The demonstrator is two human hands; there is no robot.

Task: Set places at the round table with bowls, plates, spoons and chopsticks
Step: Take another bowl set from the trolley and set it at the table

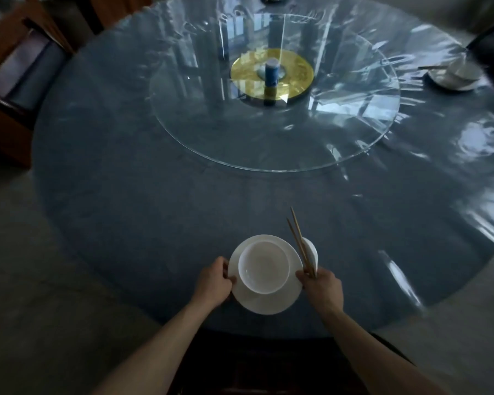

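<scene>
A white plate (264, 303) with a white bowl (263, 267) on it is at the near edge of the round blue table (143, 195). My left hand (215, 283) grips the plate's left rim. My right hand (321, 286) touches the plate's right rim and holds a pair of wooden chopsticks (298, 240) pointing away from me. A white spoon (311, 249) shows partly behind the chopsticks, also in that hand.
A glass turntable (240, 143) with a gold centre disc (295, 71) and a blue can (272, 72) fills the table's middle. A set place with plate and bowl (454, 76) lies far right. A chair (20, 72) stands at the left.
</scene>
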